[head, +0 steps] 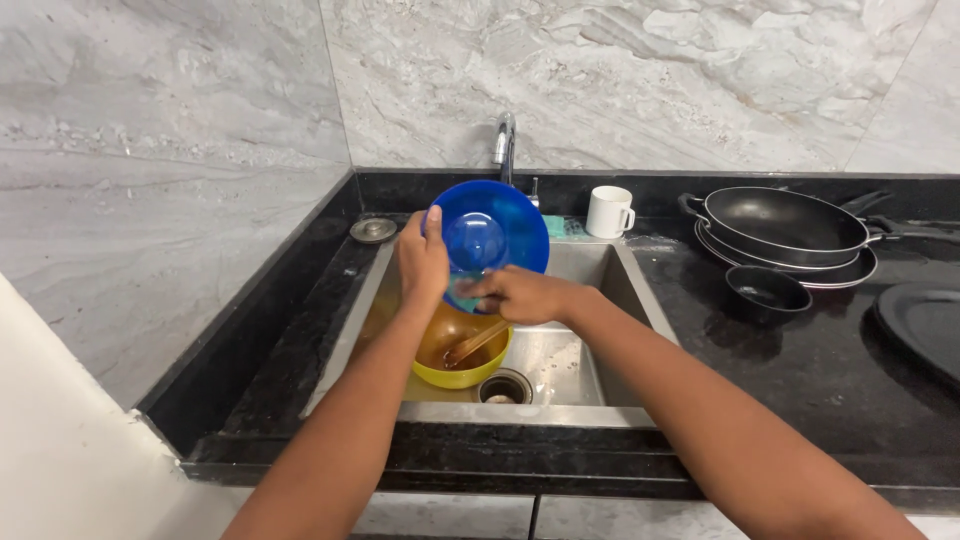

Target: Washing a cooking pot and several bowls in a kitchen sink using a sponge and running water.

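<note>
- The black stone counter (800, 380) spans the frame, backed by grey marbled wall tiles (180, 200).
- A steel sink (585, 365) is set into it, with a tap (505, 140) rising behind and a round drain (503, 388) at the front of the basin.
- Both forearms reach in from the bottom edge and converge over the sink, the left nearly straight, the right angled in from the lower right.
- Stacked black pans (785, 228) sit on the counter to the right, a dark flat plate (925, 325) near the edge.
- A blue bowl (490, 235) is held tilted above the sink, its hollow facing the camera.
- A yellow bowl (460, 350) stands in the basin just below, holding brownish water and a wooden spoon (475, 343).
- The left hand (422, 262) grips the blue bowl's left rim, thumb on the inside, fingers wrapped behind.
- The right hand (520, 293) presses at the bowl's lower rim, fingers curled; whether it holds a sponge I cannot tell.
- A small black bowl (767, 290) lies before the pans.
- A white mug (608, 212) stands behind the sink.
</note>
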